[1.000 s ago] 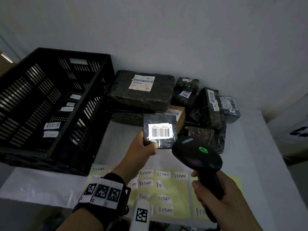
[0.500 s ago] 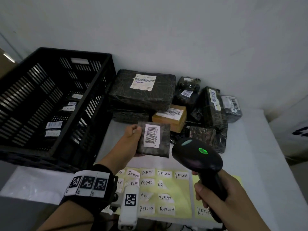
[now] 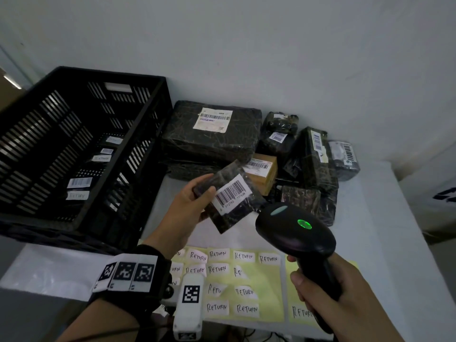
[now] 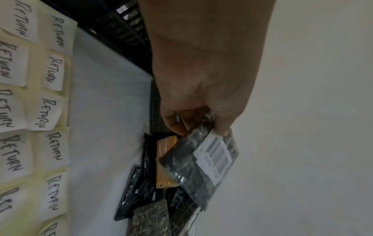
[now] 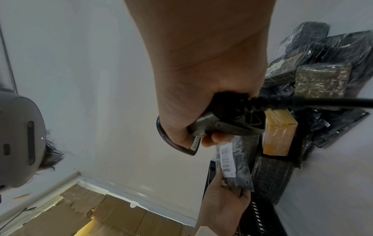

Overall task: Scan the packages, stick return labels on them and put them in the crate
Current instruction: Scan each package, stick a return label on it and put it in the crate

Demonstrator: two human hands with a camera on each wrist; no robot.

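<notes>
The black crate [image 3: 81, 154] sits at the table's left, labelled parcels inside; the package pile [image 3: 246, 149] lies beside it against the wall; the right hand [image 3: 345, 299] clenches the scanner [image 3: 296, 233] handle; the left hand [image 3: 187, 213] pinches a small tilted package [image 3: 229, 201], barcode up, above the return labels [image 3: 237, 275].

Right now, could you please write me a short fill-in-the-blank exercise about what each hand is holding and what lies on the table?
1. The left hand holds a small dark package bearing a white ____ label.
2. The right hand grips a black scanner whose indicator light glows ____.
3. The stickers on the yellow sheet read ____.
4. The black crate stands to the ____ of the package pile.

Answers: barcode; green; RETURN; left
</notes>
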